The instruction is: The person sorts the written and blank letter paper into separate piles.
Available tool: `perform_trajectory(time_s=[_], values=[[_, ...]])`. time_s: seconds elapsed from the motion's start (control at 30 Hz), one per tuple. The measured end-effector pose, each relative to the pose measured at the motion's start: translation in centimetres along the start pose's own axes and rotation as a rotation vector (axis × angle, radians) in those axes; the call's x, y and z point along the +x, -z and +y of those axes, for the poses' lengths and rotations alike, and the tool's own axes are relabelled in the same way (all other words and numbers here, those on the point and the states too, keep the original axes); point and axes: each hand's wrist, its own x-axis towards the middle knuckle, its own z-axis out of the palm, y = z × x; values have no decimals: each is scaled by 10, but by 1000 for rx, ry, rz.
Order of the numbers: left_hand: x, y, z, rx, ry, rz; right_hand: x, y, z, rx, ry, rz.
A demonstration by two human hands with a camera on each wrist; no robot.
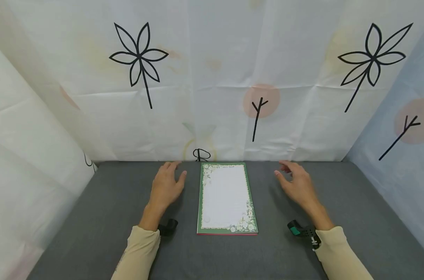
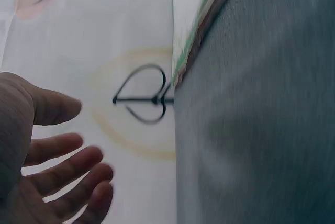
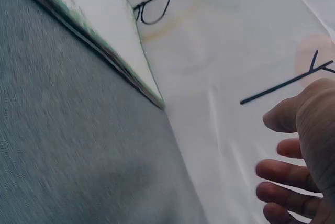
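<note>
The green-bordered pad [image 1: 226, 198] lay flat on the grey bench [image 1: 93, 217], its long axis running away from the person, its far end close to the bench's back edge and a thin reddish layer showing along its near edge. It sat between the two hands and touched neither: it was to the right of the left hand [image 1: 165, 186] and to the left of the right hand [image 1: 299, 186]. The left was the nearer, its thumb just beside the pad's long side, while the right left a wider gap. Both hands were level with the pad's far half. On each, the thumb stood wide of the loosely bent fingers [image 2: 73, 165], and nothing was held. Farther out came the pale sleeves [image 1: 138, 249], a black wrist device [image 1: 299, 229] by the right cuff, and, behind the bench, the patterned cloth [image 1: 212, 39].
</note>
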Motion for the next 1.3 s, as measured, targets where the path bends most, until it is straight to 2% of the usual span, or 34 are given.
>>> perform_trajectory(time_s=[0.2,0.37,0.6,0.83,1.1,1.3], values=[[-3,-16,8,-280,105,-140,-4,-18,-11,139,-96,-81],[-4,-27,8,-374,144,-224,-8,-34,-17,235,-158,-146],[-7,-39,2,-414,201,-316,-14,-47,-25,318,-186,-201],[-10,-44,-2,-459,246,-359,-20,-57,-25,349,-241,-255],[-10,-46,0,-443,272,-360,-24,-65,-26,247,-274,-265],[-10,-47,3,-413,285,-356,-25,-68,-29,202,-220,-294]])
